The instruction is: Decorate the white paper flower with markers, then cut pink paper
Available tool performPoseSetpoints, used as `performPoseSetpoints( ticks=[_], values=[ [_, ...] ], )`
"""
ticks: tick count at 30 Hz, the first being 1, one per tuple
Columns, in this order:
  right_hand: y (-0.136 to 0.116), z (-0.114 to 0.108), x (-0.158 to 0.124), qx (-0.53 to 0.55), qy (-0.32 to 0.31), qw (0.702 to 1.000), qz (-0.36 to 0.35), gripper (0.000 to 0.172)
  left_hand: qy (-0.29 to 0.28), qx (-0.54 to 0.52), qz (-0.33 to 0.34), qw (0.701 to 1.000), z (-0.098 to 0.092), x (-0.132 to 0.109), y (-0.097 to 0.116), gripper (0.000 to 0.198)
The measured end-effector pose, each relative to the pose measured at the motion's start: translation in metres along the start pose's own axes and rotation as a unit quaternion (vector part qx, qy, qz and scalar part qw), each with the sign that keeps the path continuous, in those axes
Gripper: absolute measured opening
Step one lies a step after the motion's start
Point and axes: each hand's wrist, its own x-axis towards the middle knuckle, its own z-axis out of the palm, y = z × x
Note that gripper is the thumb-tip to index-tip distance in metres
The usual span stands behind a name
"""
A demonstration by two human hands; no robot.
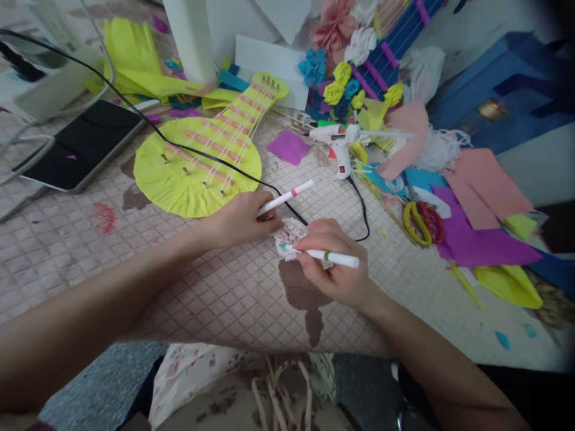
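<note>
My left hand [240, 218] is closed round a white marker with a pink band [287, 196], its far end pointing up and right, and its fingers also press on a small white paper piece with red dots [290, 234]. My right hand [332, 263] grips a white marker with a green band [330, 256]; its teal tip rests on that dotted paper. Both hands lie on the tiled, patterned floor mat [224, 293], just in front of a yellow paper guitar [197, 167].
A black cable [193, 149] crosses the guitar and runs past my hands to a white glue gun [339, 143]. A tablet [81, 146] lies at left. Paper flowers [341, 78], coloured paper sheets [476, 239] and red-and-yellow scissors [422, 222] crowd the right side.
</note>
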Motion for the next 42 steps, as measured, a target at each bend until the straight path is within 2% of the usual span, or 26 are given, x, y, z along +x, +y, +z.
performPoseSetpoints(
  ticks=[4,8,12,18,20,31,37,42],
  values=[
    [0.000,0.000,0.001,-0.002,0.023,1.000,-0.004,0.012,0.000,0.001,-0.002,1.000,0.001,0.000,-0.001,0.020],
    [0.001,0.000,-0.001,-0.011,0.005,1.000,0.008,0.014,0.001,0.010,-0.001,1.000,0.002,0.000,-0.002,0.019],
    [0.002,-0.002,-0.005,-0.007,0.048,0.998,0.027,0.017,0.004,0.011,0.010,1.000,-0.003,-0.001,-0.005,0.022],
    [0.001,-0.002,-0.005,-0.009,0.052,0.998,0.042,0.019,-0.076,0.003,0.002,0.997,-0.019,-0.004,-0.009,0.017],
    [0.001,-0.001,-0.004,-0.005,0.048,0.998,0.039,0.019,-0.085,0.004,-0.007,0.996,-0.021,-0.005,-0.009,0.019],
    [0.002,0.004,0.002,-0.003,0.013,1.000,0.025,0.016,-0.056,-0.002,0.015,0.998,-0.007,-0.005,-0.006,0.012],
    [0.000,0.002,0.000,-0.003,0.041,0.999,0.023,0.019,-0.045,0.003,0.013,0.999,-0.007,-0.005,-0.006,0.010],
    [0.001,0.003,0.001,-0.012,0.028,0.999,0.026,0.018,-0.040,0.004,0.016,0.999,-0.006,-0.004,-0.006,0.010]
  ],
)
